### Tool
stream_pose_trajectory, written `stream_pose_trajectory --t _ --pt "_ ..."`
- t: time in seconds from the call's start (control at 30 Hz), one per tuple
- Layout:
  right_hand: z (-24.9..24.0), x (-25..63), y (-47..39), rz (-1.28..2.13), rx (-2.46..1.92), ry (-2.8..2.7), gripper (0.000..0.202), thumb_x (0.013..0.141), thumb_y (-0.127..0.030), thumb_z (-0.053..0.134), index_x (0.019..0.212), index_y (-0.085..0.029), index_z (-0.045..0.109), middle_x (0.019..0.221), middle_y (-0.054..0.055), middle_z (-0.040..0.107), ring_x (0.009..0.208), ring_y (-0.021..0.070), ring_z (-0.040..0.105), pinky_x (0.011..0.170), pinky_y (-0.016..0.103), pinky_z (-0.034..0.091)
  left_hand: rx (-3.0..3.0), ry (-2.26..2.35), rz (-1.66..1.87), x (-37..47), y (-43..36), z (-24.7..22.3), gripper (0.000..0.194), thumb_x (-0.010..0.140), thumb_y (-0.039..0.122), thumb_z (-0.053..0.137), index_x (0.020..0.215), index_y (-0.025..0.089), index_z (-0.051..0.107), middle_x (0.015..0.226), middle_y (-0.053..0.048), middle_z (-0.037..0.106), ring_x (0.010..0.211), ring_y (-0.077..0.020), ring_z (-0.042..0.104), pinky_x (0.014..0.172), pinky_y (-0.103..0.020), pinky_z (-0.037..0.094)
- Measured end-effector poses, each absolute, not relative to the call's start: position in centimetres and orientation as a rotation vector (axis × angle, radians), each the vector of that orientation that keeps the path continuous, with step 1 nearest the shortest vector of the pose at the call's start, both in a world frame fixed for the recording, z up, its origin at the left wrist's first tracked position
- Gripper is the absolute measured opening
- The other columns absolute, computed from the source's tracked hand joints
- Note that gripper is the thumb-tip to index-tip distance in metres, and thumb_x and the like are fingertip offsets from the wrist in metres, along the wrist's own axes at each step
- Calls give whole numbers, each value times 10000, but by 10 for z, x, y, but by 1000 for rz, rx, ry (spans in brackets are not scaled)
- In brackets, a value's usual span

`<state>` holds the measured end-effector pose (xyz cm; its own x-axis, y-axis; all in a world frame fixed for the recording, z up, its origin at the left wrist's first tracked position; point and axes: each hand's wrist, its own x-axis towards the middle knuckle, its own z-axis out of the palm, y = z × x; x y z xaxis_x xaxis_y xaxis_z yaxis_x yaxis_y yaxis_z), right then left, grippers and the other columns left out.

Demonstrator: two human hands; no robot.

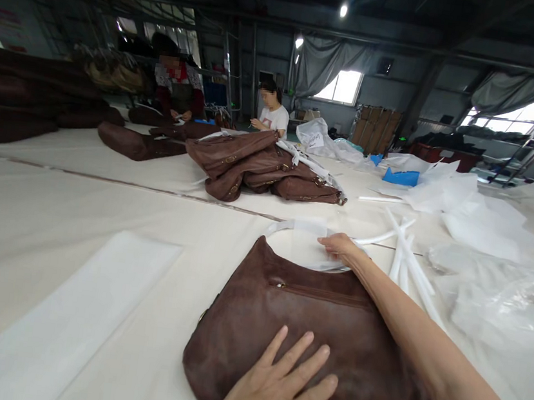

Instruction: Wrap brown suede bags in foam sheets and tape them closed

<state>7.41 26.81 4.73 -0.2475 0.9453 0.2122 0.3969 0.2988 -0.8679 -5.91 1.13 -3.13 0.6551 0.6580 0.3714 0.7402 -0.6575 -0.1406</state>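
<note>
A dark brown leather bag [243,314] lies on the pale table directly in front of me, with a zip across its upper part. Its strap [309,228], wrapped in white material, curves above the top edge. My left hand [286,384] rests flat on the front of the bag, fingers spread. Near the right side of the strap is my right hand [339,246], its forearm crossing over the bag's right side. The fingers of that hand are partly hidden and blurred, so whether they grip the strap is unclear.
White sheet material [88,308] lies at the left. Beyond the bag is a pile of brown bags [261,167]. White tubes [401,255] and clear plastic [502,300] lie at the right. Two people [274,120] are across the table, with more brown bags [16,98] at far left.
</note>
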Motion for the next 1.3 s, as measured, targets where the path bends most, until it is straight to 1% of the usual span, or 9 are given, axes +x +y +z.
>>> stream_pose_trajectory --t 0.1,0.23,0.37,0.5,0.6,0.73,0.97,1.13,1.3 --pt "47 65 276 1003 -1185 -1775 344 943 -380 596 1191 -140 596 1168 73 618 982 232 633 816 402 561 -2529 -1072 -433 -60 15 -40 629 930 516 538 1485 282 358 1578 -66 318 1444 -321 303 1194 -555 221" --pt "54 67 284 1146 -1123 -1768 323 929 -403 612 1103 -132 628 1052 65 660 877 184 650 760 359 561 -2573 -1114 -423 -59 12 -36 615 950 519 494 1494 279 339 1592 -52 287 1464 -313 256 1207 -565 165" --pt "64 96 258 1256 -976 -1826 385 777 -484 721 952 -143 686 912 57 719 820 180 663 776 334 535 -2711 -1282 -403 -56 4 -19 573 979 472 445 1506 294 305 1611 -9 240 1491 -274 179 1221 -558 111" --pt "57 139 196 1043 -721 -2222 264 873 -391 609 1017 -193 707 1094 85 723 1049 233 657 979 399 479 -2797 -1363 -425 -53 1 -6 550 976 376 487 1494 297 320 1599 -13 281 1485 -280 193 1214 -578 112" --pt "38 161 160 806 -431 -2532 342 975 -262 426 1230 -224 651 1297 85 649 1266 216 554 1138 450 347 -2822 -1415 -538 -52 1 -5 522 956 380 529 1445 261 389 1528 -68 406 1413 -285 347 1189 -567 218" --pt "14 172 145 550 -250 -2700 428 1021 -229 316 1376 -240 554 1427 91 541 1399 214 402 1188 522 237 -2649 -1449 -870 -49 -1 -15 541 886 405 633 1343 186 443 1294 -139 558 1246 -271 515 1152 -534 313" --pt "3 178 146 387 -214 -2832 445 992 -198 403 1420 -267 504 1536 91 397 1475 256 229 1177 587 188 -2245 -1440 -1062 -45 -3 -28 738 845 470 682 1425 172 336 1479 -244 378 1462 -413 194 1130 -721 63" --pt "11 178 130 359 -263 -2822 468 965 -111 396 1369 -282 558 1507 87 446 1453 247 293 1168 589 225 -2644 -1394 -827 -46 2 -19 437 964 397 529 1351 195 510 1372 -146 581 1325 -271 499 1200 -599 23" --pt "19 214 49 432 -290 -2688 574 895 -26 373 1424 -220 484 1525 95 418 1450 198 304 1174 485 307 -2701 -1453 -849 -46 4 -15 433 953 417 552 1314 177 551 1372 -118 587 1321 -247 506 1215 -555 89"
